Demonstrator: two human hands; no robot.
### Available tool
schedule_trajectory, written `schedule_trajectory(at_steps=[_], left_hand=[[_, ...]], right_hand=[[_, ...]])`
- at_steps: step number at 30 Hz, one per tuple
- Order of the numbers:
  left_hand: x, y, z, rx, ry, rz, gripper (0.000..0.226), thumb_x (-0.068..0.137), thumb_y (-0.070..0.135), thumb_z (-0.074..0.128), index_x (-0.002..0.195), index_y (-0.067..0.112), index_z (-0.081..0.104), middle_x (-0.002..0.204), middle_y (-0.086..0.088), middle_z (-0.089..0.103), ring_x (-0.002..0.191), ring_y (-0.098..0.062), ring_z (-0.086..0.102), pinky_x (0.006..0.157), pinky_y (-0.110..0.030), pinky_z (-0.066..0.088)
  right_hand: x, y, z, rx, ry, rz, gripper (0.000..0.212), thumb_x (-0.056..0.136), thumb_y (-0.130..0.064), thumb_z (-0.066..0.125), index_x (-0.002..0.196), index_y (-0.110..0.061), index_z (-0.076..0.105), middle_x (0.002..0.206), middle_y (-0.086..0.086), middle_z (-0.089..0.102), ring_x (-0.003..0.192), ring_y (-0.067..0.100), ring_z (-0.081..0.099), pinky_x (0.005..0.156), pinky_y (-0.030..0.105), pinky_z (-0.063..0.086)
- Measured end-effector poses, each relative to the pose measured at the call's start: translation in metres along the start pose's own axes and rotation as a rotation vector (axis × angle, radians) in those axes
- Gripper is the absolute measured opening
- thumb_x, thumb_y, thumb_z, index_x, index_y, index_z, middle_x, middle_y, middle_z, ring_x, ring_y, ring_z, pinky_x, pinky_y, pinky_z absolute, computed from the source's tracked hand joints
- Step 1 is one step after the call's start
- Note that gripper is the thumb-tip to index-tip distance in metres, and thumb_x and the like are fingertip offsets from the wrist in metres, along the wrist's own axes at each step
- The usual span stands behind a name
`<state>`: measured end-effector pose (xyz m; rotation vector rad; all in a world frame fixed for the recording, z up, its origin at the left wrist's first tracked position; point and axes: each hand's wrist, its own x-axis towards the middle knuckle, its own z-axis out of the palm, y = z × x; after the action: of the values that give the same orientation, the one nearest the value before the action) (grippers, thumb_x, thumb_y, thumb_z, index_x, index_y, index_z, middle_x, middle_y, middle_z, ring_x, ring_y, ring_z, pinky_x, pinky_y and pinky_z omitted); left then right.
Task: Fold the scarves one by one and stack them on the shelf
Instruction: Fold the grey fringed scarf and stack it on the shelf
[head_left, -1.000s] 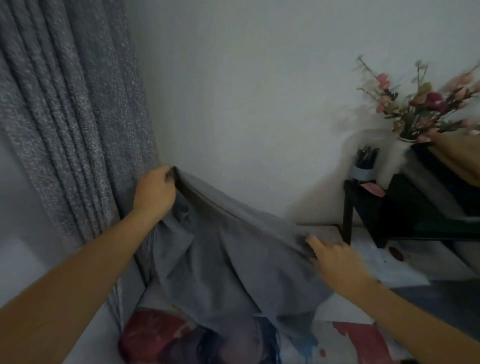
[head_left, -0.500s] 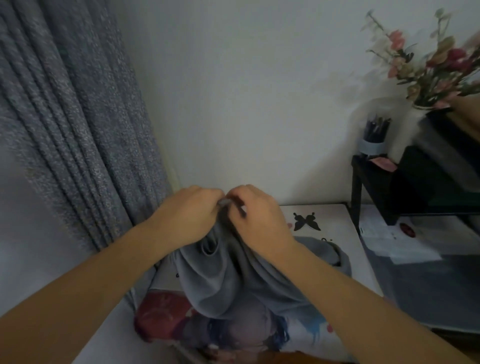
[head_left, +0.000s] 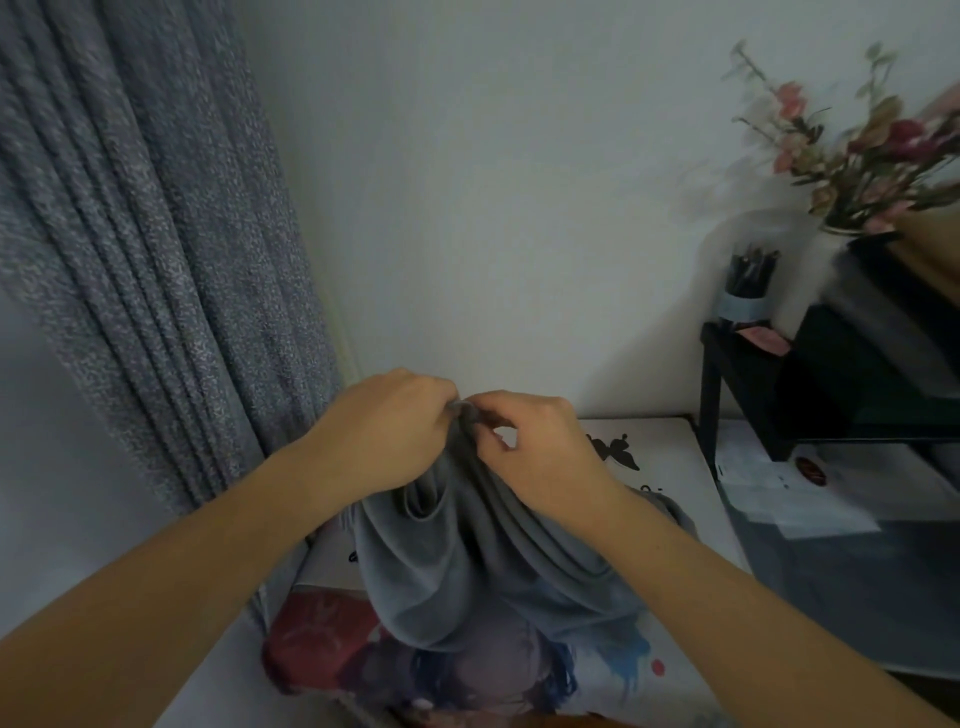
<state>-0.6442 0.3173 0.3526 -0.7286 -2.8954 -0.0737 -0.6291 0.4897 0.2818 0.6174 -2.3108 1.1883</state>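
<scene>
Gray scarf (head_left: 467, 571) hangs doubled straight down from a pinched top edge, its low fold over the desk (head_left: 675, 530). Left hand (head_left: 384, 436) and right hand (head_left: 540, 452) meet there, fingers curled on the joined corners. Dark shelf (head_left: 737, 364) stands far right, nearer the right hand.

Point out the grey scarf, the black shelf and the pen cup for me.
grey scarf (head_left: 467, 571): head view, hanging folds below the hands.
black shelf (head_left: 737, 364): head view, top board's left end.
pen cup (head_left: 743, 306): head view, grey cup wall.
</scene>
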Motion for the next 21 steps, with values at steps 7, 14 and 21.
schedule_trajectory(at_steps=[7,14,21], left_hand=[[0.002,0.002,0.002,0.035,-0.017,0.023,0.026,0.097,0.021,0.044,0.071,0.024,0.039,0.070,0.000,0.048,0.069,-0.031,0.055,0.058,-0.036,0.036],[-0.001,0.004,0.000,0.067,-0.009,0.020,0.025,0.097,0.021,0.044,0.073,0.023,0.040,0.068,0.002,0.044,0.068,-0.028,0.051,0.058,-0.035,0.033],[-0.005,-0.004,-0.031,0.115,0.263,-0.135,0.014,0.098,0.017,0.042,0.085,0.019,0.044,0.073,-0.002,0.043,0.070,-0.032,0.047,0.064,-0.039,0.037]], right_hand=[[0.002,0.006,0.002,-0.015,0.027,0.035,0.041,0.085,0.007,0.055,0.114,-0.015,0.075,0.105,-0.002,0.076,0.095,0.009,0.069,0.089,0.015,0.050],[0.004,0.006,0.005,-0.065,0.035,0.051,0.026,0.088,-0.007,0.058,0.106,-0.016,0.074,0.097,-0.002,0.076,0.088,0.015,0.070,0.084,0.034,0.057],[0.038,0.066,-0.026,-0.549,-0.048,0.446,0.028,0.077,-0.002,0.052,0.093,-0.013,0.071,0.093,0.018,0.070,0.089,0.038,0.066,0.072,0.036,0.053]])
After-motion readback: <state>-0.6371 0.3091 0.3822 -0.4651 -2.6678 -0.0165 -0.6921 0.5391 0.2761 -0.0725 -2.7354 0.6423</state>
